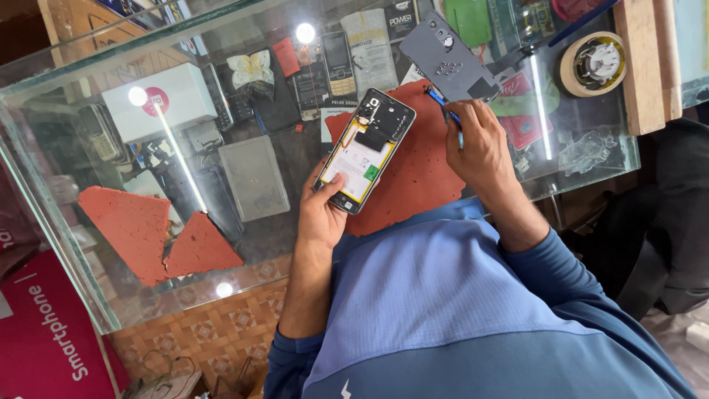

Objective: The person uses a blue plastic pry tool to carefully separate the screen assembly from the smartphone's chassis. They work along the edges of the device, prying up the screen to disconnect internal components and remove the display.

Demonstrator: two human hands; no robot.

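Note:
My left hand (323,207) holds an opened smartphone (365,150) by its lower end, back cover off, with the battery and black circuit parts showing. It is held over a red rubber mat (417,177) on the glass counter. My right hand (480,144) grips a thin blue tool (445,111), its tip pointing toward the phone's upper right. The hand also touches the removed grey back cover (448,59), which lies tilted just beyond the mat.
The glass counter (66,222) shows phones, a white box (159,100) and a grey slab (255,177) beneath. Red mat pieces (159,233) lie at left. A tape roll (594,63) and a wooden block (639,63) sit at the far right.

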